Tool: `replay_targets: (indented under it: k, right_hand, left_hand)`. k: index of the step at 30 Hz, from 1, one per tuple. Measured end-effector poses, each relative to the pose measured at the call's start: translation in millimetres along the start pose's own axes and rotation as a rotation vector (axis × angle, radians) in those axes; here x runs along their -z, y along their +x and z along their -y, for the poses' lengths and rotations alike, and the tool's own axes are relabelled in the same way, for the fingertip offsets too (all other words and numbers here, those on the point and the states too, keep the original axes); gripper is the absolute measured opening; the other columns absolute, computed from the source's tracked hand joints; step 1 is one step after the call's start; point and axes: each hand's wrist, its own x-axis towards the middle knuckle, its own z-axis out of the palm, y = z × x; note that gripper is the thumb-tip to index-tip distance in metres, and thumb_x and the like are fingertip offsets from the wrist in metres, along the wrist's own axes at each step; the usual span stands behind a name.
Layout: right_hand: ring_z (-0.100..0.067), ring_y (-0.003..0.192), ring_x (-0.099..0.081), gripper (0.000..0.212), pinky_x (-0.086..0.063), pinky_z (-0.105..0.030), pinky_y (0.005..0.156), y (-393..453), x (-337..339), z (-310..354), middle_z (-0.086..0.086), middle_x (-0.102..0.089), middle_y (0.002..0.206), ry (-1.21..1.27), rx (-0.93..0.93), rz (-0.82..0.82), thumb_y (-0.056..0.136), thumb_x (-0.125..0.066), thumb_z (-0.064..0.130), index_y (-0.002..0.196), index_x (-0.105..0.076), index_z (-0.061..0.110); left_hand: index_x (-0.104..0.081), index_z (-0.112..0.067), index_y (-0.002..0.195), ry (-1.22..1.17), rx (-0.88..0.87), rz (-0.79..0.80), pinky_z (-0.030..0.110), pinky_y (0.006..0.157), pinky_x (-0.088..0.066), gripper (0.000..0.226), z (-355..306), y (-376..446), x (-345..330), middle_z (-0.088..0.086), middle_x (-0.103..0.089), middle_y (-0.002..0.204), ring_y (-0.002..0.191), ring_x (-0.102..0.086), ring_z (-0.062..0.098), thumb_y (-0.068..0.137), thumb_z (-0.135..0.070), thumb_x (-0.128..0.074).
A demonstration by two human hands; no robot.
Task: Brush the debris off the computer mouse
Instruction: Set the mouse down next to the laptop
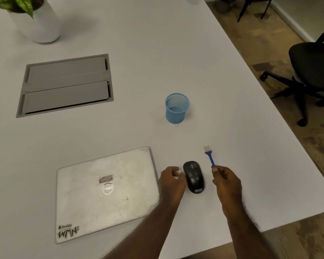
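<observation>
The dark grey, rounded plastic computer mouse [193,177] sits on the white table [157,53], near the front edge and just to the right of the closed silver laptop [107,191]. Its long axis runs away from the person, scroll wheel at the far end, tail label at the near end, tipped a little to the left.

Both hands flank it. The left hand [171,181] is right up against the mouse's left flank, fingers curled towards it; it looks like a steadying hold, though whether the fingertips actually press the shell I cannot tell from here. The right hand [225,181] is closed in a pinch on the small blue-handled brush [209,157], gripping the lower end of the handle, pale bristles pointing up and away from the person.

And here's the relation that matters: the bristles hang beyond and to the right of the mouse's front end, clear of it, not touching. The mouse lies to the left of the brush hand, just beside it. So the brush has to swing left and dip down onto the shell; sweeping along the long axis looks the natural line.

The blue mesh cup [177,108] stands empty, well behind.
</observation>
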Motion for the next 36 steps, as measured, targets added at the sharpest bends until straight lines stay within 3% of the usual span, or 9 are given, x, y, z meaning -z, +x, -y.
replay_targets:
  k: [4, 7, 10, 17, 21, 27, 32, 36]
  right_hand:
    - [-0.021, 0.096, -0.063, 0.009, -0.053, -0.038, 0.089, 3.5, 10.6, 21.4, -0.004, -0.07, 0.104, 0.069, 0.053, 0.04, 0.094, -0.065, 0.018, 0.1, -0.068, 0.024]
    - [-0.014, 0.081, -0.062, 0.014, -0.049, -0.025, 0.077, 7.1, 10.1, 47.3, 0.0, -0.07, 0.092, 0.091, 0.131, 0.11, 0.094, -0.064, 0.015, 0.095, -0.068, 0.029]
    - [-0.012, 0.078, -0.062, 0.012, -0.048, -0.021, 0.073, 14.0, 3.1, 74.5, 0.001, -0.069, 0.089, 0.067, 0.185, 0.156, 0.094, -0.063, 0.015, 0.095, -0.067, 0.026]
    - [-0.004, 0.073, -0.063, 0.007, -0.046, -0.004, 0.063, 43.0, -31.7, 136.6, 0.002, -0.069, 0.081, -0.046, 0.343, 0.197, 0.094, -0.063, 0.012, 0.099, -0.067, 0.014]
    - [-0.017, 0.084, -0.065, 0.015, -0.046, -0.019, 0.072, 68.5, -59.9, 162.8, -0.002, -0.072, 0.091, -0.29, 0.456, 0.173, 0.093, -0.063, 0.016, 0.105, -0.071, 0.012]
    - [-0.031, 0.101, -0.061, 0.027, -0.044, -0.032, 0.082, 104.1, -91.7, 184.9, -0.017, -0.071, 0.105, -0.784, 0.611, 0.139, 0.094, -0.051, 0.011, 0.107, -0.075, 0.005]
    - [-0.032, 0.099, -0.063, 0.022, -0.047, -0.031, 0.076, 119.7, -109.9, 191.3, -0.015, -0.068, 0.108, -0.928, 0.583, 0.077, 0.091, -0.053, 0.01, 0.102, -0.072, 0.006]
    - [-0.032, 0.099, -0.064, 0.021, -0.048, -0.032, 0.075, 121.7, -121.9, 191.5, -0.015, -0.066, 0.109, -1.012, 0.595, 0.088, 0.09, -0.059, 0.019, 0.103, -0.069, 0.006]
  left_hand:
    - [-0.064, -0.023, 0.109, 0.037, -0.217, -0.052, 0.007, 0.071, -0.044, 0.021, 6.4, 2.4, 31.2, -0.011, -0.061, 0.103, 0.089, -0.06, 0.003, 0.09, -0.018, -0.056]
    - [-0.064, -0.021, 0.109, 0.103, -0.36, -0.143, 0.021, 0.081, -0.05, 0.026, 11.7, 8.9, 58.9, -0.012, -0.059, 0.1, 0.093, -0.059, 0.009, 0.085, -0.009, -0.059]
    - [-0.066, -0.013, 0.109, 0.217, -0.495, -0.237, 0.031, 0.091, -0.046, 0.034, 18.1, 20.8, 86.9, -0.002, -0.064, 0.104, 0.099, -0.061, 0.019, 0.077, -0.001, -0.063]
    - [-0.065, -0.009, 0.121, 0.601, -0.533, -0.342, 0.047, 0.093, -0.047, 0.053, 36.6, 44.0, 141.9, 0.014, -0.061, 0.126, 0.114, -0.059, 0.035, 0.078, -0.033, -0.044]
    - [-0.061, -0.007, 0.127, 0.831, -0.546, -0.363, 0.056, 0.091, -0.042, 0.055, 55.5, 52.8, 155.7, 0.02, -0.055, 0.137, 0.121, -0.055, 0.041, 0.084, -0.035, -0.042]
    - [-0.056, -0.008, 0.135, 0.932, -0.598, -0.339, 0.063, 0.096, -0.037, 0.055, 78.2, 60.1, 162.6, 0.022, -0.043, 0.147, 0.129, -0.047, 0.044, 0.088, -0.033, -0.04]
    - [-0.048, -0.013, 0.142, 0.944, -0.564, -0.252, 0.065, 0.103, -0.028, 0.058, 88.3, 65.4, 164.0, 0.015, -0.032, 0.155, 0.139, -0.036, 0.04, 0.089, -0.036, -0.039]
    - [-0.042, -0.016, 0.146, 0.934, -0.519, -0.193, 0.065, 0.107, -0.024, 0.06, 91.2, 66.8, 164.1, 0.012, -0.025, 0.159, 0.143, -0.028, 0.036, 0.089, -0.036, -0.038]
